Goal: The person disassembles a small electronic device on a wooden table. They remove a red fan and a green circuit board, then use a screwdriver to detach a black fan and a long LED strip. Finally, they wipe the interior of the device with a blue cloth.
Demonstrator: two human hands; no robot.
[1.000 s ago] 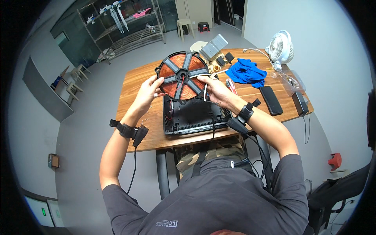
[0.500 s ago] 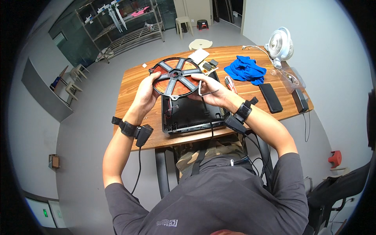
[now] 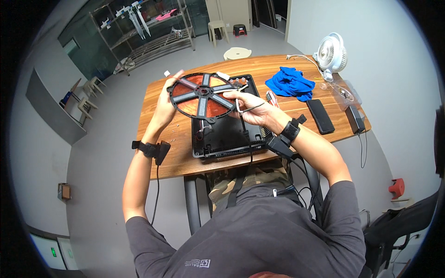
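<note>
An induction coil (image 3: 202, 104), copper windings under a black spoked ring, is held tilted above the table between my hands. My left hand (image 3: 164, 105) is at its left rim, one finger raised along the edge and the other fingers partly hidden. My right hand (image 3: 252, 107) grips the right rim, thumb on top, with white and dark wire leads hanging beside it. Under the coil lies an open black appliance housing (image 3: 225, 134), partly hidden by it. Small parts (image 3: 238, 81) show at the far end of the housing.
On the wooden table (image 3: 160, 160), a blue cloth (image 3: 291, 84), a black phone (image 3: 320, 116), a red-and-grey tool (image 3: 272, 98), a black adapter (image 3: 355, 119) and a white fan (image 3: 331, 53) lie to the right. Cables run from both wrist straps. A stool (image 3: 237, 53) stands beyond the table.
The coil has shifted slightly left and tilted, uncovering more of the housing's far end. My left thumb has left its top face, and the left hand has moved outward along the rim.
</note>
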